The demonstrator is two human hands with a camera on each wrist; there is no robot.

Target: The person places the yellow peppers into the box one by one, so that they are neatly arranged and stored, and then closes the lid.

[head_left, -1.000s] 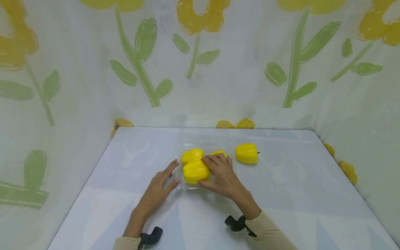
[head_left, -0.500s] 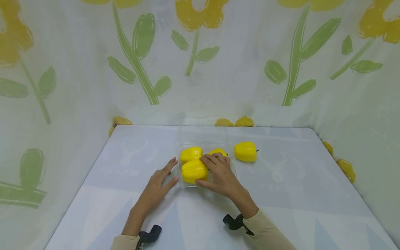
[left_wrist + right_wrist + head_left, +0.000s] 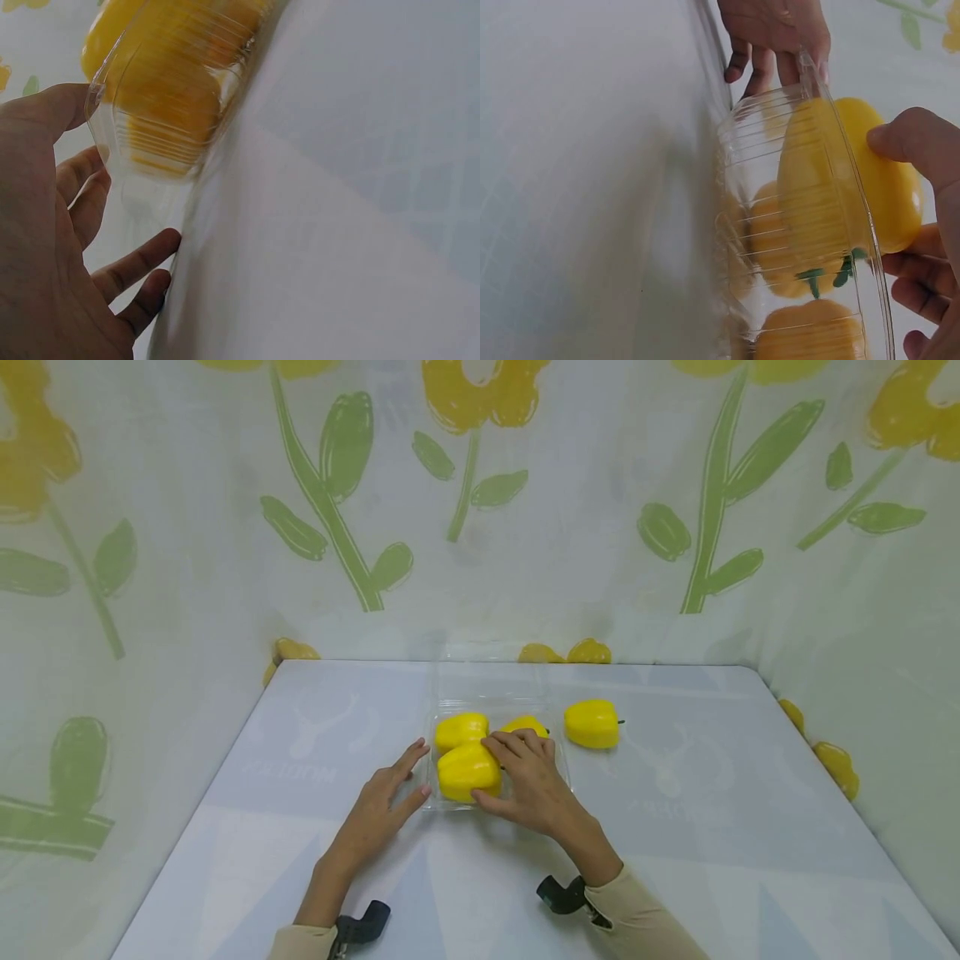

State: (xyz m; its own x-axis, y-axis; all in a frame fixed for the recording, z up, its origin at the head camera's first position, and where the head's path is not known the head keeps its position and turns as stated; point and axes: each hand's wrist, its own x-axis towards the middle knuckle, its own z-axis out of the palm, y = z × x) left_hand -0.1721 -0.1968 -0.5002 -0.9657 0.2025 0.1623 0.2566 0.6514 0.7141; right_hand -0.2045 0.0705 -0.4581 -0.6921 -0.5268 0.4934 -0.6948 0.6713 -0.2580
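Watching a person at a white table [image 3: 712, 843] rn, going L to R. White backdrop [image 3: 202, 610] w/ big flowers is hanging round the back + sides. Black wrist cam [image 3: 363, 925] is sitting on the left wrist. The left hand [image 3: 378, 802] is resting at the L side of a clear plastic box [image 3: 442, 804], fingers spread wide, one tip touching the rim, gripping nothing afaict. Inside the box, far L, one yellow pepper [image 3: 459, 732] is sitting behind the front pepper [image 3: 467, 768]; can't tell if they're touching tbh. The front one is poking up past the rim. Open lid [image 3: 491, 681] is sticking up at the far side. Another pepper [image 3: 527, 724] is sitting far R in the box, partly hidden by the right hand [image 3: 532, 789]. That hand is holding the front pepper, thumb near side, fingers far side, opening just enough to go round it. Last, a loose pepper [image 3: 591, 724] is lying on the table just R of the box, stem pointing R.
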